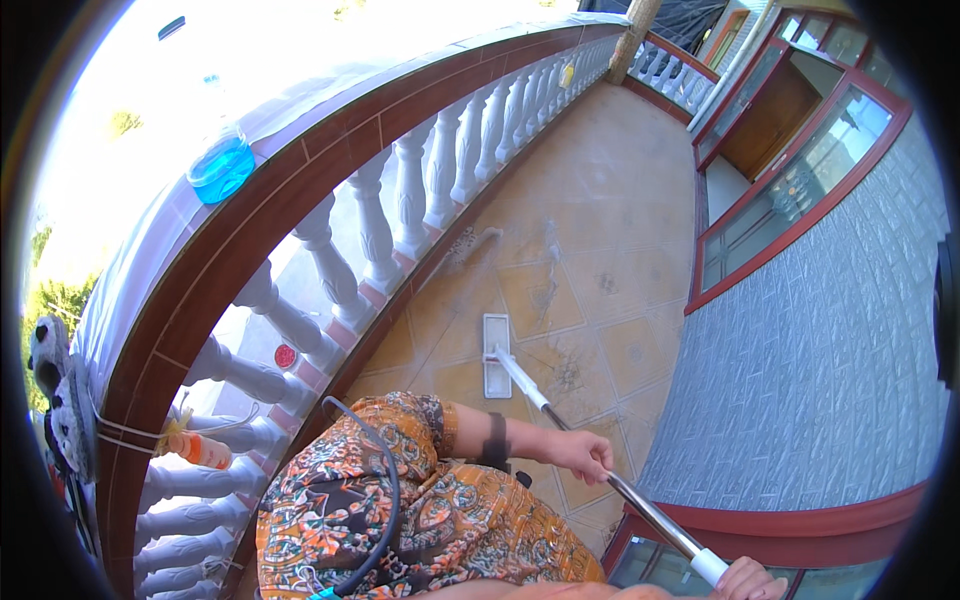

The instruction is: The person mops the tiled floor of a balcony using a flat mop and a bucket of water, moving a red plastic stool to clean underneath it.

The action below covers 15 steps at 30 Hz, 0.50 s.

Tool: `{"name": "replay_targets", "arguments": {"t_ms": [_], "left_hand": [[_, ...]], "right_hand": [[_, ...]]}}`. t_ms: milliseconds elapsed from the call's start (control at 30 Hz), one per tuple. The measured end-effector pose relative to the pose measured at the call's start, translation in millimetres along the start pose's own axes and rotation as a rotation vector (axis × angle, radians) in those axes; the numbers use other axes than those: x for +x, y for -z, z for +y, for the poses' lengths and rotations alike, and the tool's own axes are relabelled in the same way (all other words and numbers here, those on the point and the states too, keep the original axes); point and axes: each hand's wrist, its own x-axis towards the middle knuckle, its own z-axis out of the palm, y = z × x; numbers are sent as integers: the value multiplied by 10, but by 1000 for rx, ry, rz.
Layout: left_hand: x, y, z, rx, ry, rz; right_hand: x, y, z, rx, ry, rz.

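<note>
A flat mop with a white rectangular head (496, 356) lies on the wet tiled floor (600, 247), its metal pole (652, 511) slanting down to the lower right. My left hand (585, 454) is closed around the middle of the pole. Near its upper end, at the white plastic grip (708, 566), my right hand (750, 581) holds it, partly cut by the picture's lower edge. The floor bears wet streaks and patches beyond the mop head.
A balustrade with pale balusters (367, 217) runs along the left; its rail carries a container of blue liquid (223, 166). An orange-and-white bottle (201, 450) hangs near the lower left. At right stand a grey brick-patterned wall (780, 375) and a red-framed glass door (806, 187).
</note>
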Motion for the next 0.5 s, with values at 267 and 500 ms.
{"name": "replay_targets", "arguments": {"t_ms": [267, 500], "left_hand": [[85, -445, 283, 799, -342, 292], [-3, 249, 88, 986, -430, 634]], "right_hand": [[-46, -236, 667, -58, 78, 316], [-498, -819, 2014, -83, -320, 401]]}}
